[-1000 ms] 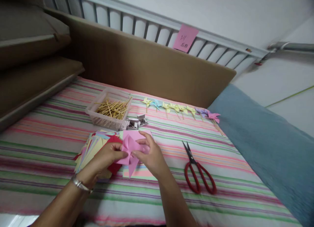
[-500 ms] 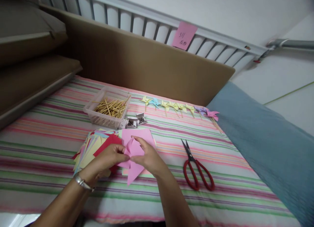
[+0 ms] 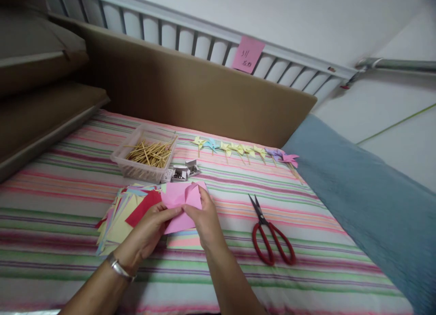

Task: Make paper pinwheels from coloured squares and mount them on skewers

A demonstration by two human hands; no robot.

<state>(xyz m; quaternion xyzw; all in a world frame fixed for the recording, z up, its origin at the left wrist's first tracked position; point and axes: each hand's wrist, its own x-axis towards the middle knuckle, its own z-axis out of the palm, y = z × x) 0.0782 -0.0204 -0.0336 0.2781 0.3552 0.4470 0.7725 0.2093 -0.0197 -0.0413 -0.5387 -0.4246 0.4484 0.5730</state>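
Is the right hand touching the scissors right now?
Apart. The head view shows striped cloth between the right hand, which pinches pink paper, and the scissors lying off to its right.

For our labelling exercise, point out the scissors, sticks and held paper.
Scissors (image 3: 262,220), head view: the pivot.
Sticks (image 3: 150,153), head view: middle of the pile.
Held paper (image 3: 179,222), head view: its lower part.

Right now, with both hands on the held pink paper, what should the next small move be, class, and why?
Probably pin the held pink paper near its middle with the left hand, and let the right hand ease the curling part inward: both thumbs meet near the middle, and the paper curves up just above them.
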